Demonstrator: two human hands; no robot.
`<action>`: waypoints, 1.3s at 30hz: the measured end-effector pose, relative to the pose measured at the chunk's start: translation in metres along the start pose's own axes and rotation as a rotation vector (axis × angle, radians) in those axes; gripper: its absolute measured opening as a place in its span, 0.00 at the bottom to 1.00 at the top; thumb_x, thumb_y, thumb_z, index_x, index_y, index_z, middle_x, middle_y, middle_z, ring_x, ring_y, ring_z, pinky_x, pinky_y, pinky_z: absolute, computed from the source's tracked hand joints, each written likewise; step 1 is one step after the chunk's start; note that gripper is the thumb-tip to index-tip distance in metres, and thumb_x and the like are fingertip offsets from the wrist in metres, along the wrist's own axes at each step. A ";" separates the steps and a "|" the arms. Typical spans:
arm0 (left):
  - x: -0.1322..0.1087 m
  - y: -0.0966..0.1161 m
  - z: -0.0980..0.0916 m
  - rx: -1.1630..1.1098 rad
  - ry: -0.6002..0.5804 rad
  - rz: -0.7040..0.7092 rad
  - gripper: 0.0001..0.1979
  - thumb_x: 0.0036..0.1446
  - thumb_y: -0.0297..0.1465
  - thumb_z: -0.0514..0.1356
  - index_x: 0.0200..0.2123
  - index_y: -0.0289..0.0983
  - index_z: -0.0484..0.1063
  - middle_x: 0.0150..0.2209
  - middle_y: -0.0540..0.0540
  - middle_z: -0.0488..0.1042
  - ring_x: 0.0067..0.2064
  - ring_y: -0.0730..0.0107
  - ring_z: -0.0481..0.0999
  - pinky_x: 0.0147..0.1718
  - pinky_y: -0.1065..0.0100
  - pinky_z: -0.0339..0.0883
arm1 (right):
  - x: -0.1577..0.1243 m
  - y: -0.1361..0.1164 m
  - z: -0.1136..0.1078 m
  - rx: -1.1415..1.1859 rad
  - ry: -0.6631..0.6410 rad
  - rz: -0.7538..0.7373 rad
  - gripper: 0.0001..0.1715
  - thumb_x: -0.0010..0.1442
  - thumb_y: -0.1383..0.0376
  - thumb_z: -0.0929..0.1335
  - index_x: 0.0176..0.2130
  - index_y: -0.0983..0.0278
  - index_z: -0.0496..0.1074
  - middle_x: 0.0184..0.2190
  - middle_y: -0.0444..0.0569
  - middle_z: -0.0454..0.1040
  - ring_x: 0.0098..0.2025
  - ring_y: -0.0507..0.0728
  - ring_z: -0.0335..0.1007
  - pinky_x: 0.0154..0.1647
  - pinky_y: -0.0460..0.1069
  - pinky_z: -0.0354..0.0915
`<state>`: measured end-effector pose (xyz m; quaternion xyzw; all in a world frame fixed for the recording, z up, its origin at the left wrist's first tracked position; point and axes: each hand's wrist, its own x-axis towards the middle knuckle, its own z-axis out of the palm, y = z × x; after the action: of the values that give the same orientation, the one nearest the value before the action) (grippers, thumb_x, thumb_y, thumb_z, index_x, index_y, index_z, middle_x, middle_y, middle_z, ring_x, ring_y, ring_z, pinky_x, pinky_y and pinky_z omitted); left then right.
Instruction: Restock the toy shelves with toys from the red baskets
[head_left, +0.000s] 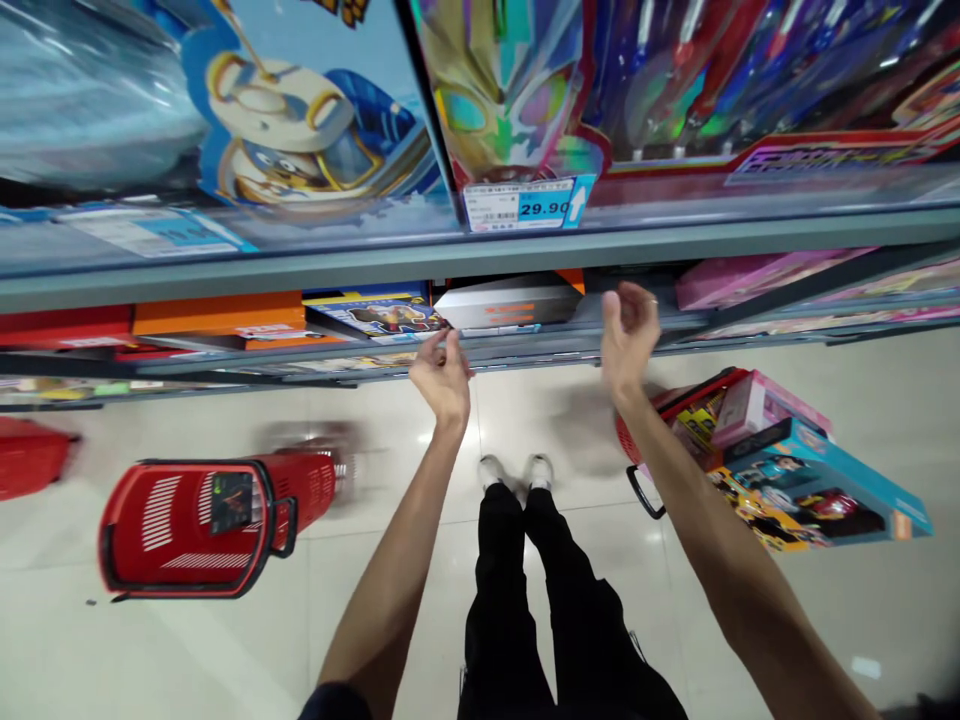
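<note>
My left hand (442,378) is raised at the front of a lower shelf, its fingers loosely bent and apart, holding nothing that I can see. Its fingertips are close to the near corner of a blue toy box (386,315); I cannot tell whether they touch it. Beside that lies a grey and orange box (517,305) on the shelf. My right hand (630,335) is to the right of the grey box and apart from it. Its fingers curl loosely, with the thumb held away and nothing between them.
An upper shelf edge (337,262) runs above my hands, bearing large toy boxes and a price tag (525,205). Orange boxes (217,315) are at left, a pink box (750,280) at right. Red baskets (187,475) stand on the floor; the right one holds a blue toy box (832,480).
</note>
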<state>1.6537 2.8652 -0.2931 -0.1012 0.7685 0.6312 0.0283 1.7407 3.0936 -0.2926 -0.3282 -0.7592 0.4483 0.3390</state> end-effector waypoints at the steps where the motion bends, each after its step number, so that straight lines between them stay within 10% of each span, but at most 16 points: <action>1: 0.000 -0.006 -0.003 0.051 -0.048 0.040 0.22 0.65 0.45 0.65 0.52 0.34 0.82 0.20 0.54 0.71 0.21 0.72 0.68 0.27 0.70 0.66 | -0.005 0.006 -0.005 -0.057 -0.001 -0.019 0.35 0.70 0.38 0.64 0.52 0.65 0.76 0.45 0.56 0.80 0.46 0.61 0.78 0.52 0.58 0.74; 6: 0.009 -0.034 0.016 0.363 -0.317 0.284 0.11 0.63 0.35 0.69 0.47 0.42 0.86 0.21 0.49 0.73 0.31 0.60 0.77 0.43 0.64 0.67 | -0.027 0.032 0.012 -0.392 -0.494 -0.134 0.24 0.72 0.49 0.67 0.55 0.61 0.80 0.40 0.52 0.85 0.41 0.61 0.81 0.50 0.55 0.73; 13: 0.012 -0.037 0.050 0.630 -0.358 0.357 0.12 0.71 0.38 0.60 0.48 0.43 0.83 0.25 0.45 0.75 0.34 0.54 0.79 0.45 0.62 0.65 | -0.030 0.026 0.051 -0.632 -0.541 -0.131 0.20 0.76 0.56 0.65 0.59 0.59 0.79 0.46 0.52 0.87 0.44 0.61 0.83 0.46 0.51 0.69; 24: 0.018 -0.044 0.046 0.723 -0.384 0.414 0.12 0.71 0.37 0.59 0.49 0.43 0.82 0.22 0.47 0.70 0.35 0.51 0.79 0.47 0.59 0.65 | -0.030 0.028 0.048 -0.777 -0.767 -0.371 0.29 0.80 0.58 0.56 0.71 0.58 0.68 0.54 0.56 0.84 0.46 0.62 0.82 0.44 0.51 0.65; 39: 0.011 -0.054 0.046 0.469 -0.257 0.265 0.06 0.68 0.35 0.65 0.43 0.41 0.81 0.20 0.52 0.66 0.31 0.61 0.75 0.41 0.67 0.61 | -0.030 0.027 0.052 -0.698 -0.702 -0.293 0.28 0.80 0.56 0.55 0.64 0.60 0.75 0.53 0.56 0.84 0.47 0.63 0.82 0.47 0.54 0.67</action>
<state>1.6491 2.8993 -0.3569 0.0898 0.8899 0.4424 0.0653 1.7208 3.0559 -0.3428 -0.1417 -0.9696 0.1994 -0.0066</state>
